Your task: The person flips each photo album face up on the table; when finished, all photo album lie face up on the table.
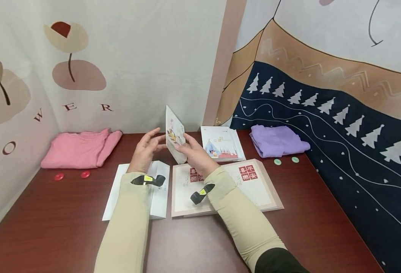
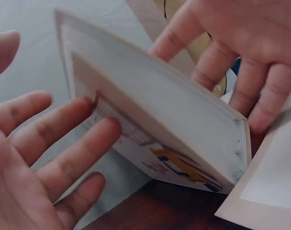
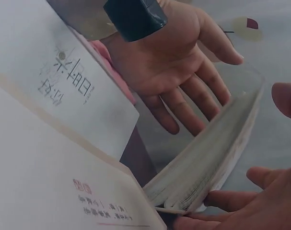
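Observation:
An illustrated booklet (image 1: 174, 132) stands tilted on edge between both hands in the head view. My left hand (image 1: 143, 151) is at its left, with long, straight fingers (image 2: 80, 153) reaching its printed cover in the left wrist view. From the other side my right hand (image 1: 198, 157) reaches it, and straight fingers (image 3: 231, 203) lie against the outer cover in the right wrist view. Its fingertips are partly hidden behind the cover in the left wrist view. The booklet's covers are slightly parted, showing pages.
A white folded stand (image 1: 159, 201) is below the left hand. Two beige-bordered booklets (image 1: 265, 195) lie beneath the right arm. Another illustrated booklet (image 1: 217, 136) lies behind. Pink cloth (image 1: 74, 151) with red discs (image 1: 85, 174) is left; purple cloth (image 1: 279, 141) with green discs (image 1: 277, 162), right.

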A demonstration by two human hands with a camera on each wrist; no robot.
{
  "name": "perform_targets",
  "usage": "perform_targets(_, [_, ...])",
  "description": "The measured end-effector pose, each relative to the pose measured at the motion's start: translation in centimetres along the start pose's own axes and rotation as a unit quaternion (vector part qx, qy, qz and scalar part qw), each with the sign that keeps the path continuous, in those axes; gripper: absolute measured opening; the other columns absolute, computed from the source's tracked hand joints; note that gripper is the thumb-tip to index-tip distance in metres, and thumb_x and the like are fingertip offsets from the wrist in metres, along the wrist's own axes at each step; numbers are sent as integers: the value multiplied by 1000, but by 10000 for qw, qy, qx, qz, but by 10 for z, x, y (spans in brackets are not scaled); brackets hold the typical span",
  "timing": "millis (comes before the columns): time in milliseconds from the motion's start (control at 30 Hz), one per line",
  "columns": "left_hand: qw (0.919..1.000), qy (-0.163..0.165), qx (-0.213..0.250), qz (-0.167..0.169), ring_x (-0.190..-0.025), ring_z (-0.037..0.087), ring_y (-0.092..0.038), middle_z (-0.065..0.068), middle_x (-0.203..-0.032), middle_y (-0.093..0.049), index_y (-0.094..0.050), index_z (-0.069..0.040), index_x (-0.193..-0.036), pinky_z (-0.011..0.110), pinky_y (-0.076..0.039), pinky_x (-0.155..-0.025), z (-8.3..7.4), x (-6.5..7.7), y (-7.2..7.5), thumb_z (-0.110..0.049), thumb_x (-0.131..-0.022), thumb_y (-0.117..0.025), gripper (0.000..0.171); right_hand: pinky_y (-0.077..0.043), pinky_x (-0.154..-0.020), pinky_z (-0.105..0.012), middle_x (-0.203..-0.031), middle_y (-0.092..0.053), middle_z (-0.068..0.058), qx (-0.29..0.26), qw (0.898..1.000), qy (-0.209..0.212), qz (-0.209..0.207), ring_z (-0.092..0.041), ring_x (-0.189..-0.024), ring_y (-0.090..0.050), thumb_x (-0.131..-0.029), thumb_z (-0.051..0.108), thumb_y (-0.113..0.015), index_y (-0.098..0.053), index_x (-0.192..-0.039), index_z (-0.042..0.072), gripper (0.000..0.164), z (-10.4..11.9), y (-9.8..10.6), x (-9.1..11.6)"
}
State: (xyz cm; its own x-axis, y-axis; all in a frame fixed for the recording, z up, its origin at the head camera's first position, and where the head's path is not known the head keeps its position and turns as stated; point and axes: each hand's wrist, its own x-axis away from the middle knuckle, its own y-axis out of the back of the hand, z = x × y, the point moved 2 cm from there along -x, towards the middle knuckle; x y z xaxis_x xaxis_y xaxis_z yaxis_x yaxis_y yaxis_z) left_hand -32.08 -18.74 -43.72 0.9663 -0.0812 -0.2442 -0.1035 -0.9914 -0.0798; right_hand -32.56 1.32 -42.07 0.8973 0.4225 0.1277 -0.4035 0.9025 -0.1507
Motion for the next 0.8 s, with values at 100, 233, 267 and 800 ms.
perform_targets(100, [9983, 93, -302, 480, -113, 6, -70, 1, -145, -65, -40, -9, -161, 56, -35, -121, 1, -1, -3, -24, -114, -45, 50, -30, -127, -53, -171, -32, -16, 233, 9995, 181, -120, -29, -157, -35, -104, 26, -66, -15, -171, 22, 84, 2, 1, 1])
perform_targets(233, [9927, 378, -652, 946, -120, 7, -67, 9, -152, -60, -40, -6, -161, 61, -27, -126, 5, -2, -6, -26, -114, -47, 51, -33, -126, -54, -172, -30, -16, 340, 9981, 317, -410, -30, -157, -35, -99, 25, -75, -10, -171, 30, 97, 4, 3, 3])
perform_targets(267, [9909, 456, -732, 1033, -123, 9, -66, 8, -150, -62, -41, -5, -160, 61, -27, -126, 6, -2, -7, -26, -113, -48, 52, -36, -124, -55, -171, -31, -17, 338, 9975, 375, -489, -32, -155, -37, -98, 23, -76, -9, -171, 32, 100, 4, 3, 3])
perform_targets(800, [9501, 1518, -2724, 122, -149, 37, -45, 17, -158, -51, -40, -19, -163, 59, -35, -123, 12, -3, -3, -18, -112, -48, 51, -59, -101, -44, -157, -47, -16, 527, 9768, 217, -2065, -34, -132, -61, -100, 0, -61, -22, -169, 23, 82, 0, 11, 2])
